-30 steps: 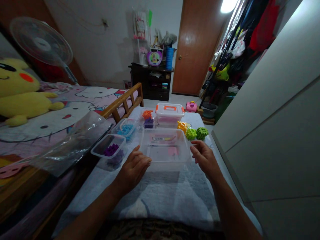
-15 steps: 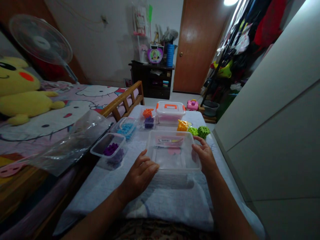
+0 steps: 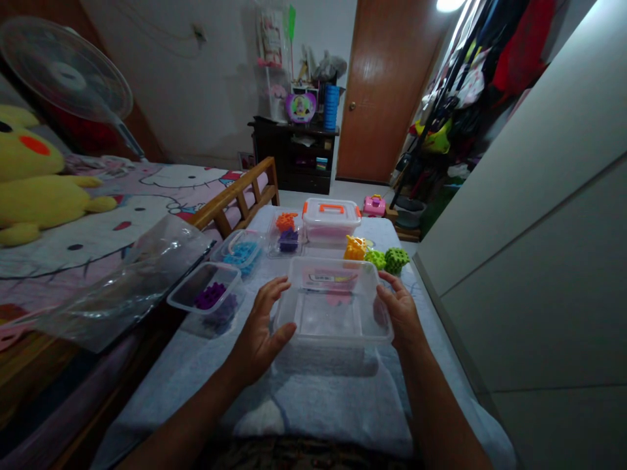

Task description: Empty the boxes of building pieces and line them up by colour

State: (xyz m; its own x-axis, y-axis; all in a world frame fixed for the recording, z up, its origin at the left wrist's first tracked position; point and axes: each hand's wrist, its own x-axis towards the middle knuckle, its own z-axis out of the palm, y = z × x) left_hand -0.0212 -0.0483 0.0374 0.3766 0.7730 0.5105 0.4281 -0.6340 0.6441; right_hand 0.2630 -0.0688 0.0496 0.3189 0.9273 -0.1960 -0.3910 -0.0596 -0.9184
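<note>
A clear, empty plastic box (image 3: 333,339) stands in front of me on the cloth-covered surface. My right hand (image 3: 402,310) grips its right rim, thumb inside and fingers along the outer wall. At the box's left side, my left hand (image 3: 262,333) is open, with thumb and fingers spread beside the rim; whether it touches the wall I cannot tell. Just beyond the box lie yellow-orange pieces (image 3: 354,248), lime pieces (image 3: 375,260) and a green knobbly block (image 3: 396,260).
Left of the box are a clear tub (image 3: 179,305) with purple pieces and another tub (image 3: 259,261) with blue ones. Farther back sit orange pieces (image 3: 287,222), dark purple pieces (image 3: 289,241) and an orange-handled lidded box (image 3: 332,222). A plastic bag (image 3: 132,281) lies by the wooden bed rail (image 3: 235,202).
My left hand has shifted left and opened from the box's near-left corner, its fingers now spread. My right hand keeps its grip on the right rim. The view has turned slightly.
</note>
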